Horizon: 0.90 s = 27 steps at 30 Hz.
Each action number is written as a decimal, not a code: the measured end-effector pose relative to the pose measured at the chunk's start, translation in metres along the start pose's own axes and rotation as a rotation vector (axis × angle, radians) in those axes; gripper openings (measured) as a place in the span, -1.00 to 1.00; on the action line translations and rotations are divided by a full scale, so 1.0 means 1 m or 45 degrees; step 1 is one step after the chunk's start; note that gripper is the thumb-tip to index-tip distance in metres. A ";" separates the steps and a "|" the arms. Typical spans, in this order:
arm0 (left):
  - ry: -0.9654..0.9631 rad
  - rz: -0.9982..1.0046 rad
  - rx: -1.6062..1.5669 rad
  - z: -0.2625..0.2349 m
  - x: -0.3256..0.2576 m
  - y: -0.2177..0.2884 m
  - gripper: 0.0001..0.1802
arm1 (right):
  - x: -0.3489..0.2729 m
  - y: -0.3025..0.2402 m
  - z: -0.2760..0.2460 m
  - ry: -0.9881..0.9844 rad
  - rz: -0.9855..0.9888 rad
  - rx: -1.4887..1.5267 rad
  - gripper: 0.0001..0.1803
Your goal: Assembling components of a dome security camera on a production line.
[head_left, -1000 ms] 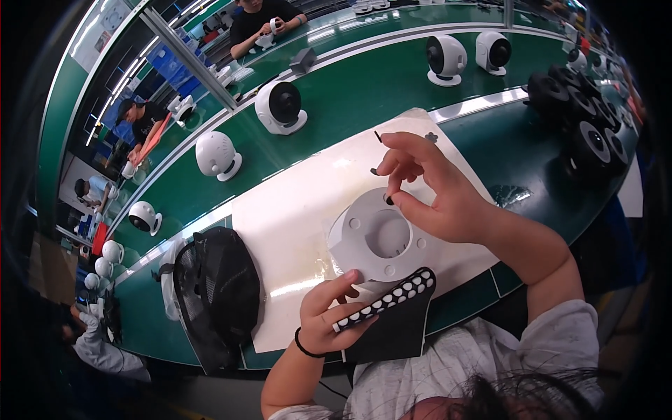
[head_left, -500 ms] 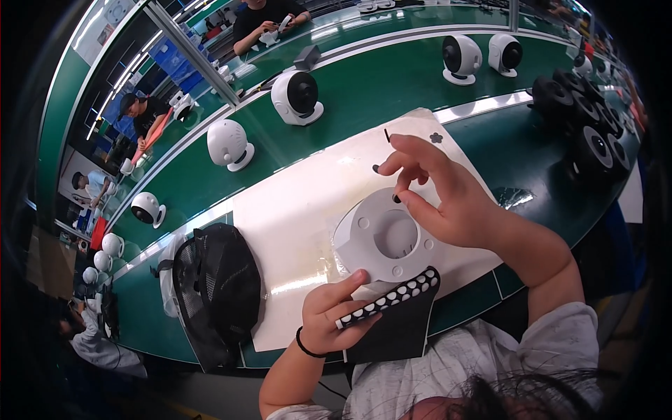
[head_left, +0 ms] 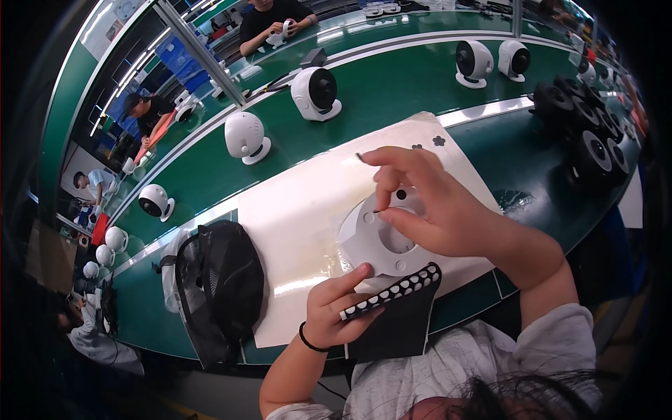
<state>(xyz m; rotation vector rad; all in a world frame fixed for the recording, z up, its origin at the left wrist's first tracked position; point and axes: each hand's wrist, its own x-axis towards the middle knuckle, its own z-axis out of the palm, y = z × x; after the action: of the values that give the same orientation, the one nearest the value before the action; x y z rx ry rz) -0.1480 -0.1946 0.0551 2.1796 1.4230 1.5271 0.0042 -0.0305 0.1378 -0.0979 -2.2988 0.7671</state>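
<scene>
A white ring-shaped housing (head_left: 358, 241) with a wide round opening lies in front of me. Small round recesses dot its face, and a black round pad (head_left: 401, 194) sits at the far one. Between the fingers of my left hand (head_left: 334, 311) is a black strip with white round spots (head_left: 392, 297), its thumb touching the near edge of the housing. Over the housing is my right hand (head_left: 427, 206), index finger stretched out, thumb and another fingertip close together by the left recess. A dark speck shows there; I cannot tell whether it is a pad or a nail.
The housing is over a pale work mat (head_left: 287, 238). A black mesh bag (head_left: 220, 287) lies at left. White round camera-like units (head_left: 315, 94) stand along the green bench beyond; black round parts (head_left: 595, 150) are heaped at right. A co-worker (head_left: 273, 24) handles a white part across the bench.
My right hand has moved left over the housing, uncovering the black pad at the far recess. Its thumb and another fingertip have come together. My left hand keeps the strip almost in place.
</scene>
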 end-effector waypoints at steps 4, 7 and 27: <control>-0.018 0.101 -0.007 -0.021 -0.012 -0.009 -0.73 | 0.020 -0.012 0.024 -0.191 0.168 0.184 -0.40; -0.044 0.069 -0.013 -0.041 -0.023 -0.016 -0.73 | 0.032 -0.018 0.044 -0.178 0.190 0.097 -0.43; 0.019 -0.011 -0.046 -0.056 -0.037 0.012 -0.70 | -0.017 -0.061 0.045 -0.274 0.119 0.008 -0.93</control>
<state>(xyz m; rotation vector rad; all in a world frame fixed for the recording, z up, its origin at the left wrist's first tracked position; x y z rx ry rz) -0.1865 -0.2503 0.0636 2.1431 1.3967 1.5569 -0.0033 -0.1081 0.1356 -0.1262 -2.5096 0.8690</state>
